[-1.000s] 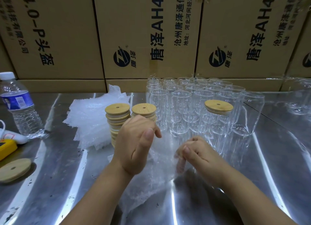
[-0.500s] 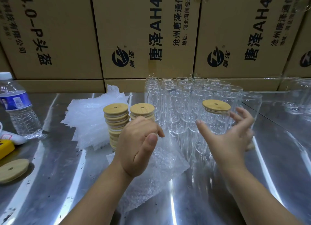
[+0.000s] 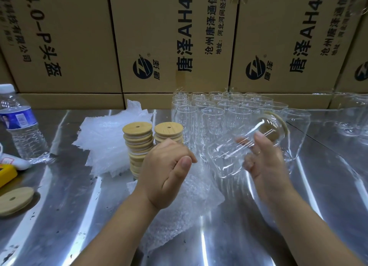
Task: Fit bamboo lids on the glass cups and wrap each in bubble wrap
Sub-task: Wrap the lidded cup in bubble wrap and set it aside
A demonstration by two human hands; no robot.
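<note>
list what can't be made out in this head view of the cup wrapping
- Left hand: head view, its curled fingers hide behind the hand itself, so whether it pinches the bubble wrap sheet is unclear.
- Lid stack nearer the cups: lower part hidden by the left hand.
- Yellow device: cut off by the left edge.
- Bamboo lid on the glass cup in the right hand: blurred behind glass.

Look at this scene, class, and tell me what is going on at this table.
A person is packing glassware. The right hand grips a clear glass cup, already capped with a round bamboo lid, and holds it tilted above the shiny steel table. The left hand, fingers curled, hovers over a loose sheet of clear bubble wrap; whether it pinches the sheet is unclear. Two stacks of bamboo lids and many uncapped glass cups stand behind.
</note>
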